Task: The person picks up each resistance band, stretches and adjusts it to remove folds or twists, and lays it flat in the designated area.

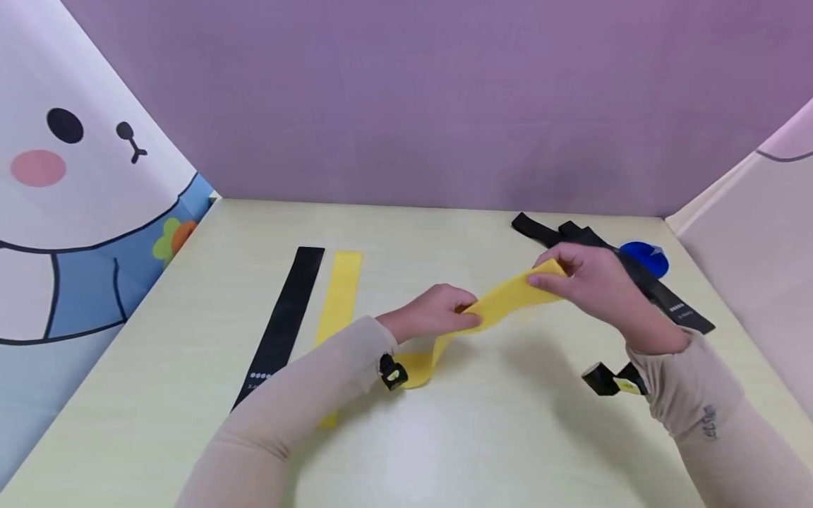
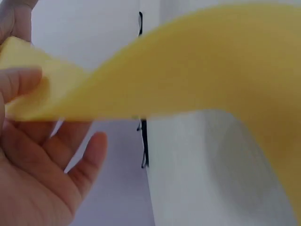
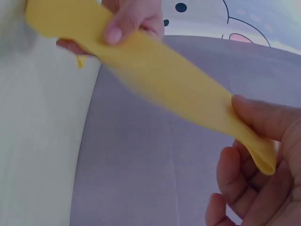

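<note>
A yellow elastic exercise band (image 1: 508,300) is held up off the table between both hands. My left hand (image 1: 435,310) pinches it partway along between thumb and fingers. At its far right end, my right hand (image 1: 591,282) pinches the band under the thumb. The right wrist view shows this end of the band (image 3: 188,87) folded into a loop by the fingers. Beyond the left hand the rest droops in a curve to the table by the left wrist. In the left wrist view the loose part of the band (image 2: 202,61) arches across, slightly blurred.
On the left lie a flat black band (image 1: 286,324) with pale print and a flat yellow band (image 1: 339,289), partly hidden by the left sleeve. Crossed black bands (image 1: 635,275) and a blue band (image 1: 646,259) lie at the back right. A purple backdrop (image 1: 432,106) closes the table's rear.
</note>
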`<state>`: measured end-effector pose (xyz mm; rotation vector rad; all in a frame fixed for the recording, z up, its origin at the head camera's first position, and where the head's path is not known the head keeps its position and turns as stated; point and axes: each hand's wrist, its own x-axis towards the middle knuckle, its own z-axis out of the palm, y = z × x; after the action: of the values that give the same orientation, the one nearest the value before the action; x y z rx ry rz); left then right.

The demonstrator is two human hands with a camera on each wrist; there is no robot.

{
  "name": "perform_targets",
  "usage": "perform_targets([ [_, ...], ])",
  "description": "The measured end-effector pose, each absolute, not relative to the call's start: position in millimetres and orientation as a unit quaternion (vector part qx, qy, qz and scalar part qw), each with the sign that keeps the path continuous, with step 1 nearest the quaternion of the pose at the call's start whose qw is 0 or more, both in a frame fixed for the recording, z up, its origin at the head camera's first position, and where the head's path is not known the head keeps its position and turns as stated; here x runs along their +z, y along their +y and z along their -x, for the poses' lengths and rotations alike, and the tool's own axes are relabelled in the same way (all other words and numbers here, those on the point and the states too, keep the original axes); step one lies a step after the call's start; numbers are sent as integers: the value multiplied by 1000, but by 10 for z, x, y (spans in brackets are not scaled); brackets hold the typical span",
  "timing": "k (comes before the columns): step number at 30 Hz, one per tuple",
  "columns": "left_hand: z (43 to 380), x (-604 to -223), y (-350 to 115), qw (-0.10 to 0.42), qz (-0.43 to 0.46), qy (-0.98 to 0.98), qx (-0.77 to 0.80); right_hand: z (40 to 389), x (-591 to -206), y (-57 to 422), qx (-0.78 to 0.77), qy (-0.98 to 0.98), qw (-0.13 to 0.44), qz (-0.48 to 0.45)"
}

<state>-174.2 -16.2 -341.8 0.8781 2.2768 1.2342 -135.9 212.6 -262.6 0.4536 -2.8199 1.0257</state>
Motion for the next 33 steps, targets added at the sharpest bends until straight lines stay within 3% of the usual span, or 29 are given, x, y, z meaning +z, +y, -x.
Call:
perform_targets([
  [6, 1761, -3421, -283, 252, -299, 793, 466, 1457, -2512, 2140, 347, -916, 129, -154],
  [11, 1763, -3491, -350, 284, -290, 784, 469, 1563, -2408, 2132, 352, -909, 155, -160],
  [23, 1753, -3593, -534, 294, -261, 793, 466, 1766, -2275, 2365, 385, -899, 200, -49],
  [28, 1760, -3609, -645, 247, -261, 809, 466, 1756, -2294, 2520, 434, -877, 205, -38],
  [33, 1879, -3549, -831, 107, -186, 851, 479, 1643, -2371, 2690, 488, -835, 207, -147],
])
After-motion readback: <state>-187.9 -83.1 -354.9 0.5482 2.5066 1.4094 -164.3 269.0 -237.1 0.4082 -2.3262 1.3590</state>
